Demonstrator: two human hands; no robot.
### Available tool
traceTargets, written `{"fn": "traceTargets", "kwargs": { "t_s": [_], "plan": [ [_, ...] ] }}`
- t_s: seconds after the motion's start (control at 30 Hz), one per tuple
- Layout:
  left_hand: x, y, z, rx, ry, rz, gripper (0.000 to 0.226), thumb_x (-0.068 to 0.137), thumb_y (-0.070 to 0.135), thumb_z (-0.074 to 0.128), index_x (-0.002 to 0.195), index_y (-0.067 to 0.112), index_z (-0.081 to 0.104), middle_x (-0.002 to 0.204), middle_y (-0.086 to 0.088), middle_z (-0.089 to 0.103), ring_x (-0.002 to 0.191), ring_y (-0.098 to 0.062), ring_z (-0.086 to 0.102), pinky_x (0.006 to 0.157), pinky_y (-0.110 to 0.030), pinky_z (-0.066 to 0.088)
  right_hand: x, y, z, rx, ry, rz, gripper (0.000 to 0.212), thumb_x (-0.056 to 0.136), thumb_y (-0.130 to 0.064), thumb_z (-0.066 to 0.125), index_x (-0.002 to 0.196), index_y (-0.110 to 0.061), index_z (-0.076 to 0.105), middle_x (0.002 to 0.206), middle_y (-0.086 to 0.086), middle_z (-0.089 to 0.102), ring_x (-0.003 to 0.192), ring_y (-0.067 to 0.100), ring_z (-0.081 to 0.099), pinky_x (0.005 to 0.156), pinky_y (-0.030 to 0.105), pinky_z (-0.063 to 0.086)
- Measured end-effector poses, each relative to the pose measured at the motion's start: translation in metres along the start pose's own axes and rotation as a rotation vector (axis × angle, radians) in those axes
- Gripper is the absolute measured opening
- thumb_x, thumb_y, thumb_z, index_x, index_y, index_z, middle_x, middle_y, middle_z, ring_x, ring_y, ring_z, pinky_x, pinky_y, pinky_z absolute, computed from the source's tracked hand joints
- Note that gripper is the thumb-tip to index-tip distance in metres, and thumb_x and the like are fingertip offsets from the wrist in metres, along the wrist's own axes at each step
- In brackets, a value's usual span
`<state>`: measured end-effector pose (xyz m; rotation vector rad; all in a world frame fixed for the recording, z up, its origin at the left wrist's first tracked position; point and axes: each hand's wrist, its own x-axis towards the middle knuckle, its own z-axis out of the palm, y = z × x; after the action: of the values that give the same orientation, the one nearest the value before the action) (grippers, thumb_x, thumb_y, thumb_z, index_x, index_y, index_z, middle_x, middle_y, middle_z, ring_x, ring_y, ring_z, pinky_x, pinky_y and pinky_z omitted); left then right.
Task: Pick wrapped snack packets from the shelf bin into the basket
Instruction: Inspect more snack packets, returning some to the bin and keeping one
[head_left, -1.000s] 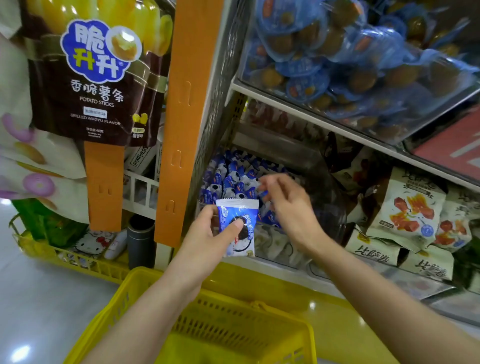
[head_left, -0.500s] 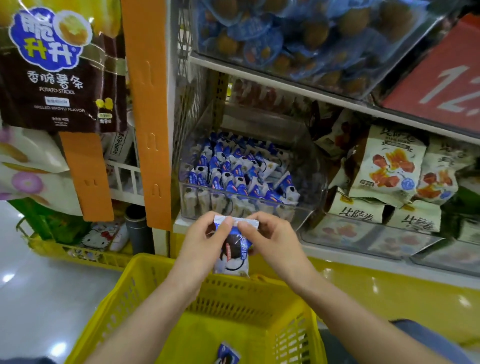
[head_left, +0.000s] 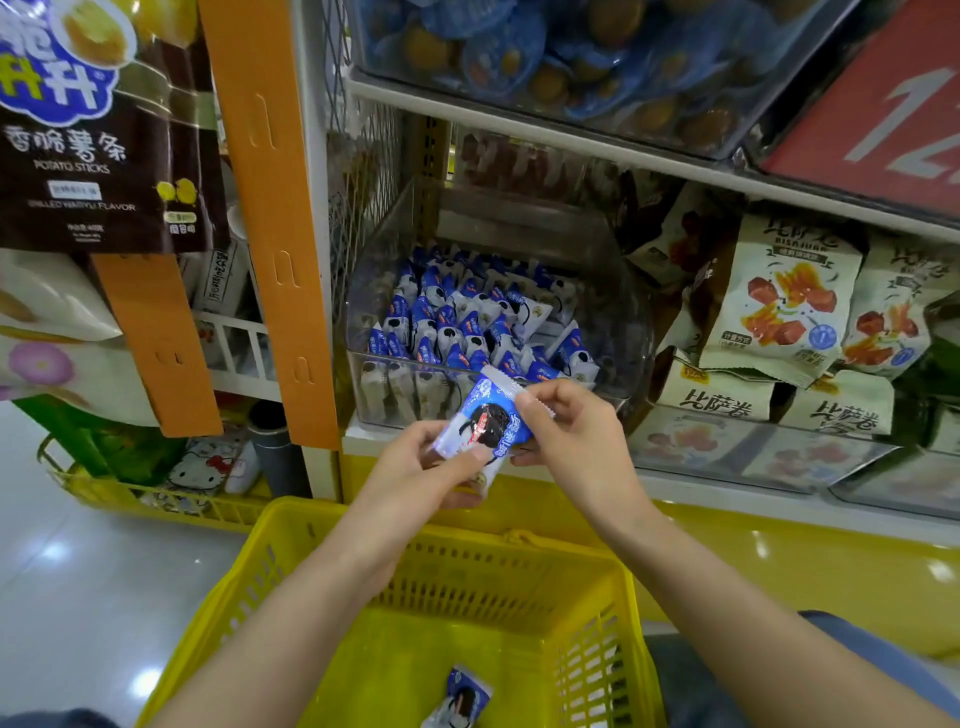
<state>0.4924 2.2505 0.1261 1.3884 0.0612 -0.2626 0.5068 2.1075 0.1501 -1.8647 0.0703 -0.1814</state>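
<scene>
Grip: my left hand and right hand both pinch the blue-and-white crinkly plastic snack packet | Where: above the far rim of the yellow slotted plastic basket | Risk: letting go here, it may drop outside that rim.

Shelf carries a clear bin of blue-white snack packets. Right of the bin: pale bags stacked in a clear tray.
</scene>
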Motion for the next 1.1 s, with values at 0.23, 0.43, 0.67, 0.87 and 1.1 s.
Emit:
{"fn": "traceTargets", "kwargs": {
  "t_s": [0.23, 0.43, 0.67, 0.87, 1.1],
  "plan": [
    [0.002, 0.011, -0.012, -0.087, 0.194, 0.144, 0.02, 0.085, 0.022, 0.061, 0.104, 0.014, 0.061, 0.092, -0.001, 0.073, 0.083, -0.01, 0.068, 0.066, -0.02, 0.054, -0.003, -0.007, -0.004, -0.015, -0.277, 0.083, 0.018, 0.09, -0.004, 0.055, 0.106, -0.01, 0.049, 0.087, 0.008, 0.068, 0.073, 0.009, 0.066, 0.067, 0.02, 0.055],
    [-0.003, 0.012, -0.011, 0.156, 0.156, 0.297, 0.009, 0.085, 0.022, 0.063, 0.094, 0.023, 0.064, 0.086, 0.004, 0.071, 0.074, -0.001, 0.065, 0.061, -0.012, 0.05, 0.001, -0.017, -0.013, -0.255, -0.405, -0.139, 0.043, 0.08, -0.02, 0.071, 0.12, -0.019, 0.055, 0.112, -0.007, 0.063, 0.103, 0.001, 0.059, 0.09, 0.022, 0.049],
    [-0.001, 0.014, -0.008, 0.012, 0.129, 0.172, 0.017, 0.092, 0.019, 0.052, 0.09, 0.009, 0.065, 0.09, -0.005, 0.07, 0.084, -0.015, 0.065, 0.077, -0.026, 0.055, 0.002, -0.013, -0.011, -0.167, -0.351, -0.11, 0.023, 0.082, -0.014, 0.068, 0.104, -0.018, 0.061, 0.105, -0.004, 0.067, 0.099, 0.005, 0.062, 0.092, 0.03, 0.05],
    [-0.006, 0.016, -0.009, 0.327, 0.201, 0.421, 0.012, 0.091, 0.019, 0.054, 0.08, 0.021, 0.057, 0.067, 0.011, 0.056, 0.059, -0.002, 0.048, 0.055, -0.019, 0.038, -0.003, -0.017, -0.01, -0.219, -0.324, -0.288, 0.018, 0.084, -0.027, 0.065, 0.101, -0.026, 0.061, 0.093, -0.007, 0.069, 0.086, 0.003, 0.065, 0.083, 0.024, 0.052],
    [-0.005, 0.013, -0.009, 0.379, 0.181, 0.458, 0.012, 0.093, 0.022, 0.05, 0.081, 0.025, 0.052, 0.057, 0.014, 0.046, 0.051, -0.001, 0.038, 0.048, -0.015, 0.032, -0.008, -0.016, -0.005, -0.254, -0.245, -0.338, 0.004, 0.082, -0.02, 0.068, 0.084, -0.022, 0.066, 0.078, -0.006, 0.064, 0.073, 0.008, 0.062, 0.07, 0.024, 0.053]
  ]
}}
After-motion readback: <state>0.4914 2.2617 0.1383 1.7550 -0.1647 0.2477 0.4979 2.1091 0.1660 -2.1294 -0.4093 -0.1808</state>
